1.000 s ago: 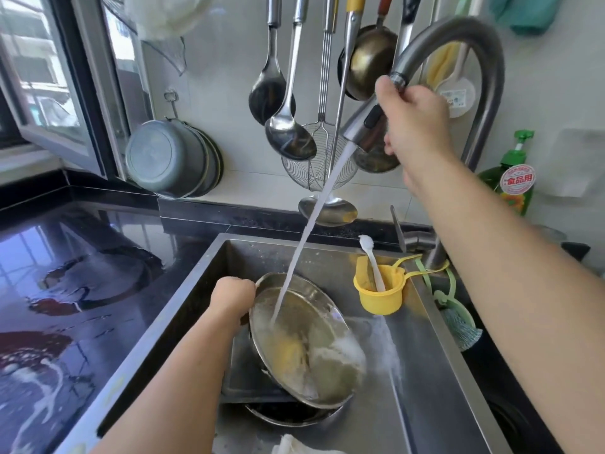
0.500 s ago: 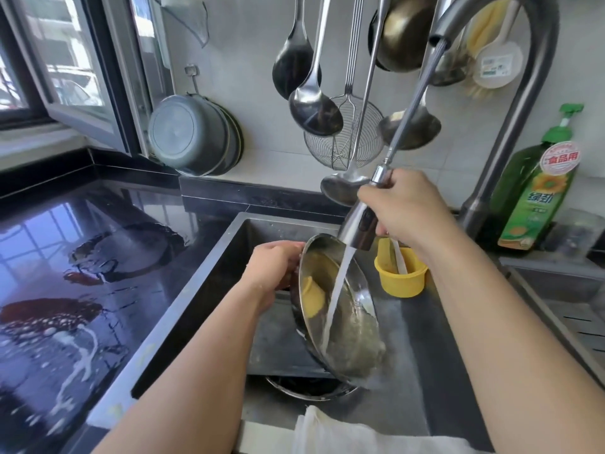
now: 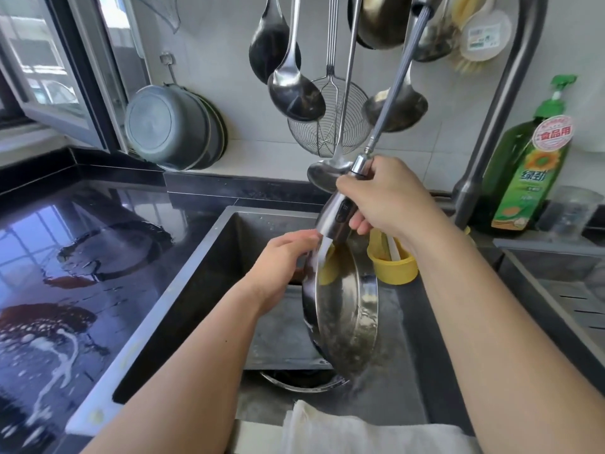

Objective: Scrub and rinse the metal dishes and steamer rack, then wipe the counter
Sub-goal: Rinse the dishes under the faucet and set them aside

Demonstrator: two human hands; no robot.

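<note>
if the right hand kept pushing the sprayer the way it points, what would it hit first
Most likely the metal dish, just below the sprayer held in the right hand; depth is uncertain.

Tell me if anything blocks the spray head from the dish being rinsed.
Nothing visible does. The right hand holds the spray head right above the tilted metal dish, gripped by the left hand; water falls straight onto it.

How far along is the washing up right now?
Nothing looks finished. In hand: the left hand tilts a metal dish while the right hand aims the spray head at it. Left: another dish below in the sink, and the wet, streaked counter.
</note>
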